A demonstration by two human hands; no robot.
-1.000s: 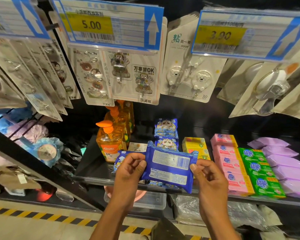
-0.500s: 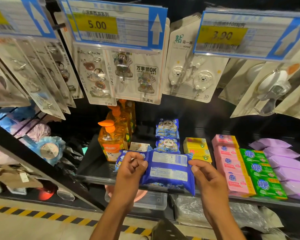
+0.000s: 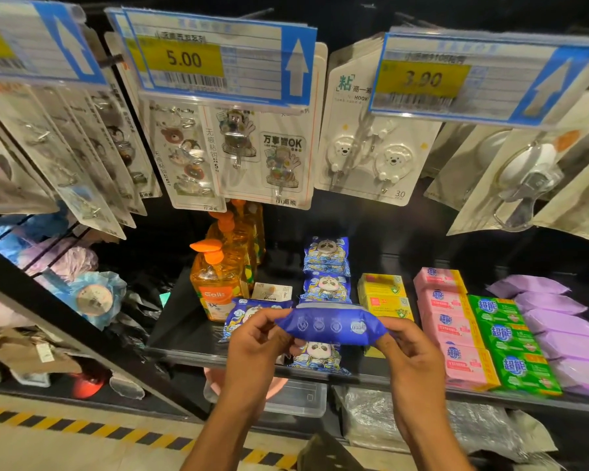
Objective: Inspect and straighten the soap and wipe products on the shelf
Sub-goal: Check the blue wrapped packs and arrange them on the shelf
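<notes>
The left hand [image 3: 256, 338] and right hand [image 3: 409, 355] each pinch one end of a soft blue plastic wipe pack [image 3: 330, 326], fingers curled on it. They hold it edge-on above the front of the black shelf [image 3: 184, 336], over a row of blue panda-print packs [image 3: 325, 287], between orange pump bottles [image 3: 215, 283] and pink soap boxes [image 3: 451, 322].

Your black shelf [image 3: 184, 329] carries, from your left: orange pump bottles [image 3: 215, 283] lined front to back, a row of blue panda wipe packs [image 3: 325, 287], yellow soap boxes [image 3: 383, 294], pink soap boxes [image 3: 449, 322] touching green soap boxes [image 3: 510, 338], then purple packs [image 3: 555, 321] at the right end.
</notes>
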